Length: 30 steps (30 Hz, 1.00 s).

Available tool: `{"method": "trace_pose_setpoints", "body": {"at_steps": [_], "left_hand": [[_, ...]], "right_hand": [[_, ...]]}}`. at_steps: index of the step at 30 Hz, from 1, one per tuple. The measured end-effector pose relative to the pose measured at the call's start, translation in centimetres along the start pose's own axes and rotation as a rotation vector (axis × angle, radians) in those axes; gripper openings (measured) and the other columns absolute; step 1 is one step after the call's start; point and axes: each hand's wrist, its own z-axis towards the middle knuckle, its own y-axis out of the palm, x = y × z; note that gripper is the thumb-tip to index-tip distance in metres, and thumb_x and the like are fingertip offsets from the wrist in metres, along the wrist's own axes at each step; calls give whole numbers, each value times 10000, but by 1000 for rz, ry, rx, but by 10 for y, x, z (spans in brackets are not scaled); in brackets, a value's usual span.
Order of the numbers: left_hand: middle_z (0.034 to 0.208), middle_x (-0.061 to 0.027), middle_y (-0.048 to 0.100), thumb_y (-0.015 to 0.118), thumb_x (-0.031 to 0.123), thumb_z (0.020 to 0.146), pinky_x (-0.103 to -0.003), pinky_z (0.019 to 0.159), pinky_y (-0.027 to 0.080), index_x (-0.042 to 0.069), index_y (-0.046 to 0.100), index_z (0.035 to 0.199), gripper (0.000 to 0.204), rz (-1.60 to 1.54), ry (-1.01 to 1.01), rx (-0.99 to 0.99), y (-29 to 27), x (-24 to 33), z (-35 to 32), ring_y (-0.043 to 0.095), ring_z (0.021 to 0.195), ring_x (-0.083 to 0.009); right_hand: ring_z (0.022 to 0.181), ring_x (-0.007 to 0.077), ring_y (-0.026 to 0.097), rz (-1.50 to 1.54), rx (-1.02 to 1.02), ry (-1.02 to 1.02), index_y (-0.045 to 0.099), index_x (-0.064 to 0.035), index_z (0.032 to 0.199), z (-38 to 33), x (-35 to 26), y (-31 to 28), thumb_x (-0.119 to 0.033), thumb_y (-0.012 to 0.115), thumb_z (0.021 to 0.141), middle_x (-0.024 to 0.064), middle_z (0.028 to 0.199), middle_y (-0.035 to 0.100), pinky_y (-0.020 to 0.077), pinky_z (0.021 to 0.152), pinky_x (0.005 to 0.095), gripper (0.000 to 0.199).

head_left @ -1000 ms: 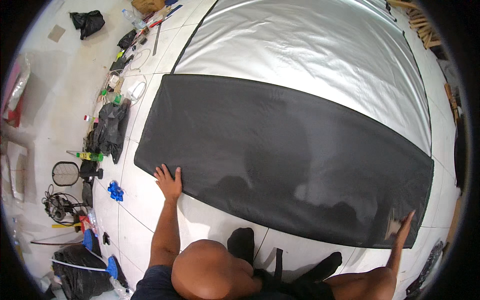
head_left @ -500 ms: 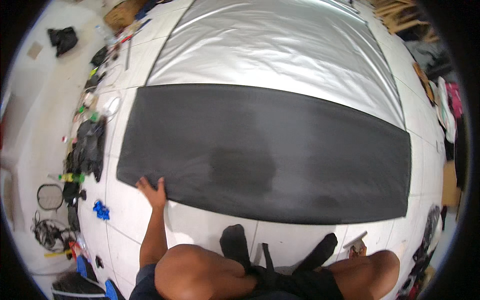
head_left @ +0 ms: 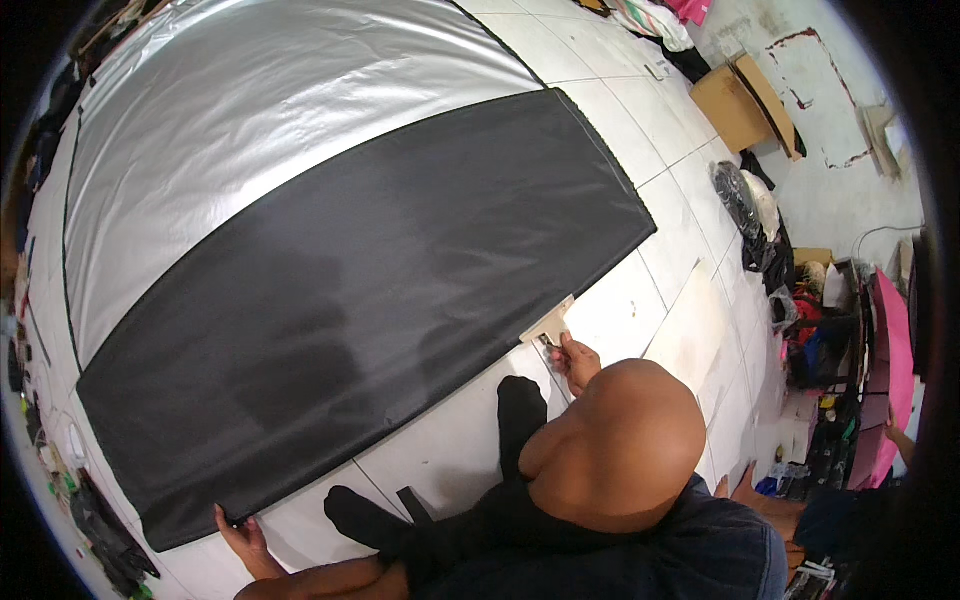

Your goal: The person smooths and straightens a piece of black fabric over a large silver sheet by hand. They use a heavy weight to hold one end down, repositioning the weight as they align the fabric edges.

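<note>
A large black fabric sheet (head_left: 340, 310) lies flat on the white tiled floor (head_left: 440, 470), with silver fabric (head_left: 270, 130) adjoining its far side. My left hand (head_left: 242, 537) rests with fingers spread on the floor at the black sheet's near left corner, touching its edge. My right hand (head_left: 576, 362) grips a small tan flat-bladed scraper (head_left: 547, 327), whose blade lies on the sheet's near edge toward the right corner. My bent knee (head_left: 615, 450) and black-socked feet (head_left: 520, 405) are just below the sheet.
A cardboard box (head_left: 745, 100) and dark bags (head_left: 745, 205) stand past the sheet's right end. Cluttered bags and a pink object (head_left: 890, 350) line the right wall. Clothes (head_left: 655, 18) lie at the top. Dark items (head_left: 105, 530) sit at the lower left.
The view has swung to the right. My right hand with the scraper has come inward along the near edge. My left hand stays at the sheet's left corner.
</note>
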Motion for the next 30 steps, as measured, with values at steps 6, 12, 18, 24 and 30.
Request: {"method": "trace_pose_setpoints", "body": {"at_steps": [6,12,18,24,30], "left_hand": [[1179,-125,584,693,216,818,-366,919,459,-12,532,1197,470,-87,34,23,-31,-22,32,551,1056,-248],[1208,-99,567,577,288,866,-409,985,406,38,545,1189,409,-201,115,52,-12,18,34,533,1092,-273],[1204,-124,564,522,249,883,-434,966,427,22,519,1211,400,-187,199,129,-27,59,64,543,1091,-281],[1132,-145,583,580,168,863,-432,906,463,-25,524,1165,362,-2,401,161,-60,78,27,572,1026,-282],[1150,-123,579,610,104,789,-441,928,445,10,509,1209,442,105,469,78,-53,147,-59,562,1058,-280]], "right_hand": [[667,151,594,-134,-70,109,617,3,943,14,-4,-2,-441,621,867,73,792,635,484,592,272,451],[852,196,582,108,-133,119,566,-40,1060,57,-65,-1,-464,616,856,124,1051,588,515,720,328,473],[659,189,577,201,142,-210,504,-60,988,116,-91,18,-221,565,835,79,865,587,489,522,300,231],[789,209,579,237,179,-445,461,-54,1064,102,-115,-15,-157,570,799,84,937,565,497,634,355,305],[878,251,591,151,157,-545,468,-23,1130,16,-220,-28,-179,536,793,117,1010,563,483,810,394,378]]}}
